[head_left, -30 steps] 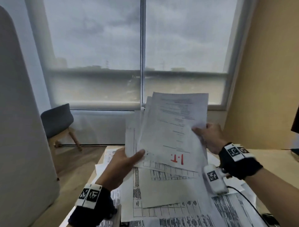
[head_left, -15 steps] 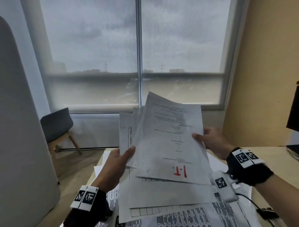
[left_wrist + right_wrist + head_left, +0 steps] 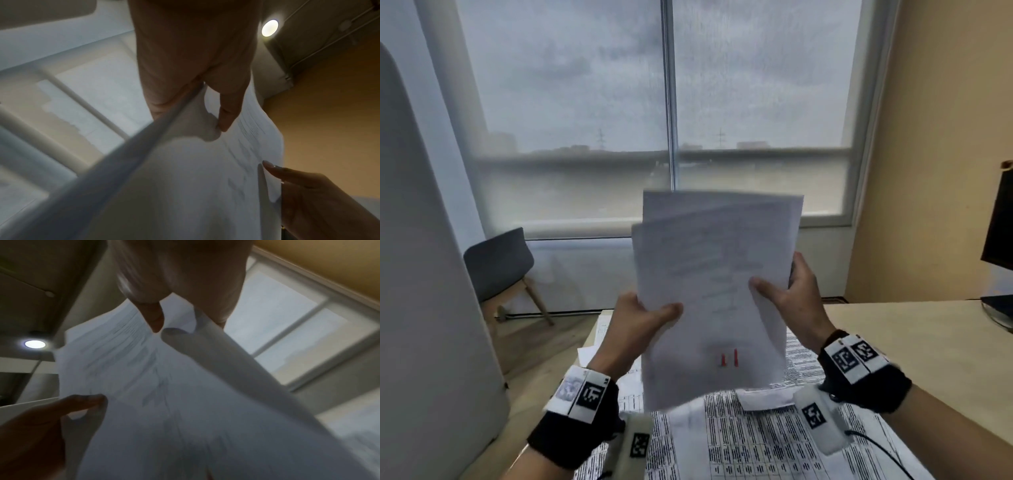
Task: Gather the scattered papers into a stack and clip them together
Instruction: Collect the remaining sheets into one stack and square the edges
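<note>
I hold a sheaf of white papers (image 3: 717, 291) upright in the air above the desk, its top sheet printed with faint text and a red mark near the bottom. My left hand (image 3: 645, 320) pinches its left edge, thumb on the front. My right hand (image 3: 786, 291) pinches the right edge, thumb on the front and fingers behind. The left wrist view shows the papers (image 3: 205, 178) from below with my left hand (image 3: 205, 97) on them. In the right wrist view my right hand (image 3: 174, 318) pinches the papers (image 3: 164, 394). No clip is in view.
More printed sheets (image 3: 756, 442) lie spread on the wooden desk (image 3: 914, 346) under my hands. A grey chair (image 3: 498, 263) stands at the left by the window. A dark monitor (image 3: 1000, 222) sits at the right edge. A grey rounded panel (image 3: 424, 274) rises on the left.
The fanned, skewed sheets have been drawn together into a nearly squared upright sheaf, lifted clear of the desk papers. Both hands moved closer together onto its side edges.
</note>
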The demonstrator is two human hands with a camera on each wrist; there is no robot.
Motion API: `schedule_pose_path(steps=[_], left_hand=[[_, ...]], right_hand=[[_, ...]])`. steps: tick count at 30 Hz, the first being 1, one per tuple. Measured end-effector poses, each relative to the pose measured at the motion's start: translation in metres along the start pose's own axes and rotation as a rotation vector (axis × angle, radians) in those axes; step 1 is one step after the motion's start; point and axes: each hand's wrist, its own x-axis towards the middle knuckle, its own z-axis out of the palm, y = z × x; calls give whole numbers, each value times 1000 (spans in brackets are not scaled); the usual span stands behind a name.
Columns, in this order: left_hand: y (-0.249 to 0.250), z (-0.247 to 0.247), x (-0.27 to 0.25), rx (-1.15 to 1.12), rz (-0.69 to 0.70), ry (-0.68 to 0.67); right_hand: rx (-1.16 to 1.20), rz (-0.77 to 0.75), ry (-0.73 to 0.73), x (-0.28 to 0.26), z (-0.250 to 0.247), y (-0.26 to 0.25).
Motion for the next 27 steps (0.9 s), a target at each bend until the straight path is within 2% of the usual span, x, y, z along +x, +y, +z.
schedule_pose_path(steps=[2, 5, 11, 15, 18, 20, 24, 27], left_hand=[[-11, 1, -4, -1, -16, 9], [-22, 4, -8, 34, 15, 29], [-5, 4, 4, 39, 78, 96], [-22, 2, -4, -19, 18, 58], [-39, -1, -16, 71, -16, 60], [-38, -13, -16, 168, 20, 134], [-16, -41, -7, 249, 106, 280], [-7, -57, 0, 351, 209, 370]], right_hand=[[50, 96, -1, -5, -1, 17], [9, 155, -41, -13, 1, 31], [-85, 35, -55, -7, 5, 12], [-62, 175, -158, -17, 6, 28], [-109, 282, -213, -24, 5, 47], [-299, 321, -264, -17, -4, 56], [-960, 368, -471, 6, -44, 87], [-1231, 366, -597, 19, -58, 108]])
